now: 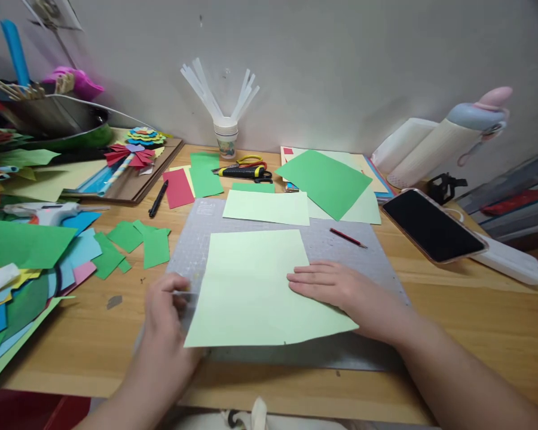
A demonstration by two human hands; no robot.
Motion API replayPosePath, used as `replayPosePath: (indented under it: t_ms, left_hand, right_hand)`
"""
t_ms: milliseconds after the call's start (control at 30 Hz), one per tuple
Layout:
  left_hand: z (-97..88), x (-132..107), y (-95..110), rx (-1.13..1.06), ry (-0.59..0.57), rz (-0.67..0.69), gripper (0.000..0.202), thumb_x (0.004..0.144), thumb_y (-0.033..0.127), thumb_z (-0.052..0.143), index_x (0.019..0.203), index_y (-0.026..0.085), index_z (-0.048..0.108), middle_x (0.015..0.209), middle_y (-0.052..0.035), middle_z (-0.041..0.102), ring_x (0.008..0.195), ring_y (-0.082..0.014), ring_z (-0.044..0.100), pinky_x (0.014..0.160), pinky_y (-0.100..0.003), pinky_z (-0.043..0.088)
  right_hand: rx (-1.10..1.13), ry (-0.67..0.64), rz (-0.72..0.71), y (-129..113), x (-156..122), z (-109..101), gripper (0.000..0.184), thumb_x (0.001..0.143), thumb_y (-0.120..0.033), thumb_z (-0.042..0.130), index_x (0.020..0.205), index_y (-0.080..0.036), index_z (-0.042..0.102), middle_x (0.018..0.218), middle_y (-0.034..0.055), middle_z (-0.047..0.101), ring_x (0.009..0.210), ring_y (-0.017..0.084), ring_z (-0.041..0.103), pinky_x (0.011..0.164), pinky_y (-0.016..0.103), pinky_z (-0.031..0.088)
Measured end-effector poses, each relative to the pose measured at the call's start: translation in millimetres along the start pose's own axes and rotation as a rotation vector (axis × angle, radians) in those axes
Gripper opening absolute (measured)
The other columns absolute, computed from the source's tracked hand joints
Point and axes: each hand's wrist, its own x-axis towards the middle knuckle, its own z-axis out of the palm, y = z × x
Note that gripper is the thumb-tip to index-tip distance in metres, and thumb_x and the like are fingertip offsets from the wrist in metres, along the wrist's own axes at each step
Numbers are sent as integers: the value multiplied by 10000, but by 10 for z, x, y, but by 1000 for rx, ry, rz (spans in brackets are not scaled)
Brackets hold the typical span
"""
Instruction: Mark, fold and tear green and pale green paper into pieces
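Observation:
A sheet of pale green paper lies on the grey cutting mat, its front right corner slightly raised. My right hand rests flat on the sheet's right side, fingers stretched out together. At the left edge of the paper is my left hand, its fingers curled inward. Whatever those fingers may hold is too blurred to make out. Behind the sheet lies a smaller pale green strip of paper. A dark red pencil sits to its right on the mat.
Green paper pieces and a black pen lie left of the mat. A yellow-black utility knife and a paper cup of straws stand behind. A phone is at right, paper scraps at left.

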Motion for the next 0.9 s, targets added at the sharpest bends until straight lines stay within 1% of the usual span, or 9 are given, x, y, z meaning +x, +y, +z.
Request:
replayPosePath:
  t_ms: [100,200,267,400,533,700,800,867,900]
  left_hand:
    - [-37,84,-184,213,99,174,440,840,248,554,1276,295,518,1351,-120,477,1232,-331,440,950,-504,420]
    - [-64,146,-216,339,-83,410,438,873,123,448,1183,391,604,1213,-26,620,1112,-251,536,911,-428,398]
    - [-76,161,-195,326,-152,446,428,874,112,428,1147,370,634,1106,-16,674,1025,-224,579,853,-393,397]
    - [-93,187,-135,249,-178,334,351,869,167,422,1057,318,678,1064,-37,680,970,-226,605,836,-398,390]
    - [-124,320,-93,190,-235,181,241,874,294,467,920,307,703,1002,-29,687,945,-250,615,810,-399,404]
    - [-146,569,-78,261,-286,7,332,893,485,463,922,238,682,939,-74,686,899,-288,613,810,-451,423]
    - [-106,633,-37,367,-83,-20,442,870,494,502,1126,141,577,1090,-165,627,1033,-344,573,835,-487,429]
    - [-60,627,24,415,75,112,507,877,431,523,1286,137,474,1273,-201,544,1192,-363,492,922,-509,385]
    - [-35,615,63,426,79,220,480,890,389,518,1319,181,460,1335,-177,520,1236,-348,465,960,-506,356]
  right_hand:
    - [-7,-15,-2,-27,-3,-18,701,676,-64,521,1361,-212,538,1350,74,597,1223,268,555,1012,496,439]
    - [-42,13,37,-99,14,-12,615,724,-13,511,1297,-222,588,1295,84,633,1155,255,582,946,443,474]
    - [-22,9,98,-137,25,-19,520,755,-31,541,1228,-230,624,1220,97,654,1067,246,603,872,400,497]
    - [81,14,252,-118,47,-25,332,754,-38,561,1007,-229,661,999,71,650,895,215,603,763,353,495]
    - [210,157,383,-1,86,55,163,854,-134,538,854,-239,663,887,38,638,851,198,608,743,337,494]
    - [186,274,552,65,141,182,226,901,-346,538,774,-234,688,873,57,641,835,224,615,689,349,496]
    - [69,253,664,24,181,196,271,896,-376,528,690,-216,603,787,43,585,701,193,566,604,324,452]
    - [-3,251,720,-9,210,191,281,881,-384,542,656,-216,531,776,33,560,669,179,539,576,311,419]
    - [-33,254,738,-21,223,189,288,873,-388,551,645,-218,503,777,31,554,664,177,532,566,308,405]
